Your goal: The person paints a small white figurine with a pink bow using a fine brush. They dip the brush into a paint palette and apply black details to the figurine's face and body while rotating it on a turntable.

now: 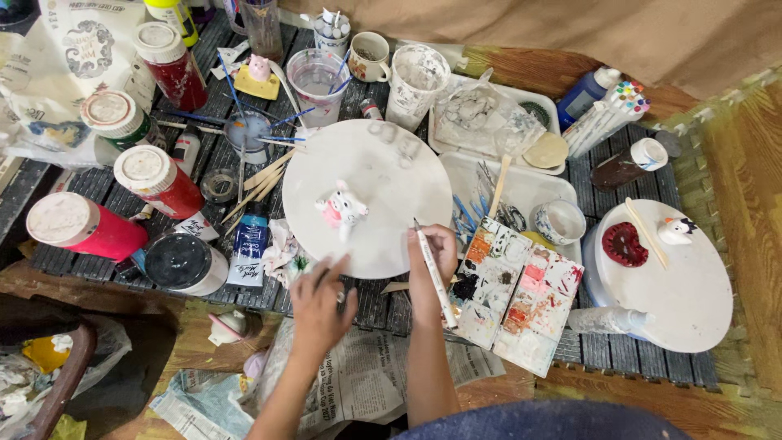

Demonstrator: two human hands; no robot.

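A small white clay figure [342,209] with pink patches stands in the middle of a round white turntable board [383,163]. My right hand [430,262] grips a white pen-like brush [434,273], tip pointing up toward the board's near edge. My left hand [319,303] rests at the board's near rim with fingers closed around a small dark thing I cannot make out. Both hands sit just below the figure, apart from it.
A stained paint palette [515,295] lies right of my right hand. Red paint jars [159,179], a black jar [183,262], a blue tube [248,244], cups and brushes crowd the left and back. A second round board [684,285] with small figures sits at right. Newspaper [375,379] lies below.
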